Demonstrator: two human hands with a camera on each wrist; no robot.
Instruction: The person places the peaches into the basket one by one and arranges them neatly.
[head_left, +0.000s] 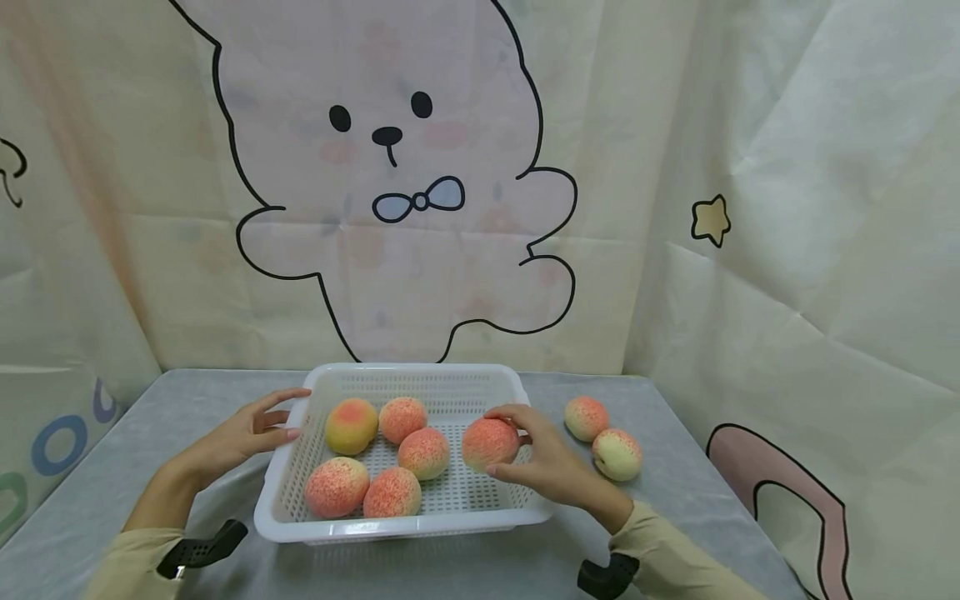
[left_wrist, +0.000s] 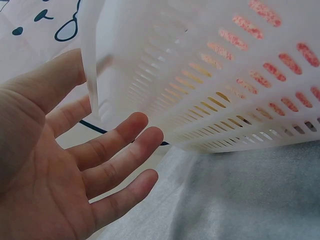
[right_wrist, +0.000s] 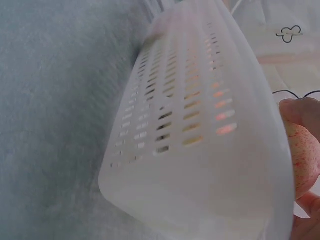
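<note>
from where i stand, the person's right hand point(head_left: 543, 457) has a peach point(head_left: 490, 443) clamped between thumb and fingers, over the right part of the white basket point(head_left: 386, 525). whether that peach touches the basket's floor, i cannot tell. the left hand point(head_left: 243, 433) is at the far left side of the basket, thumb and forefinger touching the rim; its other fingers are apart and loosely bent, just outside the slotted wall. the two hands are well apart, with the basket between them.

five more peaches lie in the basket, left of the held one. a yellow peach point(head_left: 351, 427) sits at the far left, with a small red peach point(head_left: 403, 419) just to its right. nearer, a middle peach point(head_left: 423, 453) lies closest to the held one. along the near side there's a large speckled peach point(head_left: 337, 487) on the left and a round peach point(head_left: 392, 492) right beside it.

on the table point(head_left: 450, 571), right of the basket and beyond the right hand, are two others: a reddish peach point(head_left: 587, 418) farther off and a pale peach point(head_left: 617, 454) just nearer and to the right.

both sleeves point(head_left: 146, 562) are beige, each with a black strap point(head_left: 202, 550) by the cuff. a curtain point(head_left: 622, 125) with a cartoon animal hangs behind the table's far edge.
</note>
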